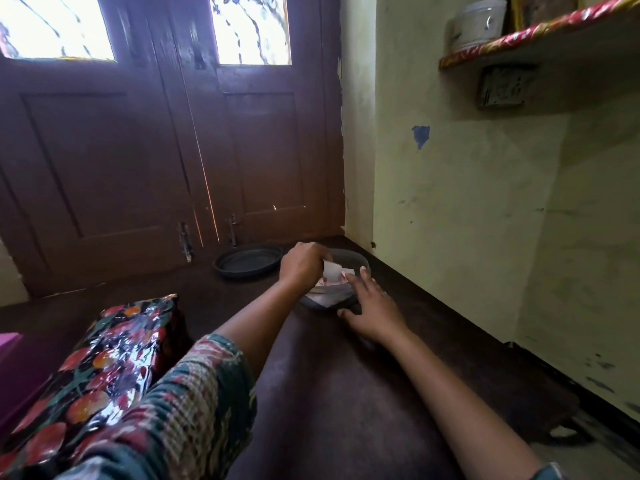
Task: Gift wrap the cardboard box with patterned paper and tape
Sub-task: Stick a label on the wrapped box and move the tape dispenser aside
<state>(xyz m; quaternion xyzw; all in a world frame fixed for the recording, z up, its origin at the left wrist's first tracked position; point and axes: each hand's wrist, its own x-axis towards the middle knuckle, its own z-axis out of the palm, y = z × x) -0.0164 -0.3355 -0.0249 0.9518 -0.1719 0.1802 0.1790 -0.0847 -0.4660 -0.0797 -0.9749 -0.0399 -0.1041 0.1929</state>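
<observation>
While the left hand (301,266) pinches white paper scraps (331,271) over a round grey bowl (356,256), the right hand (375,308) spreads its fingers (358,281) just beside it; a black round lid (247,261) lies beyond them.

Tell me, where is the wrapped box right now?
In the head view the wrapped box lies at the lower left on the floor, right beside the left sleeve, well short of the bowl.
</observation>
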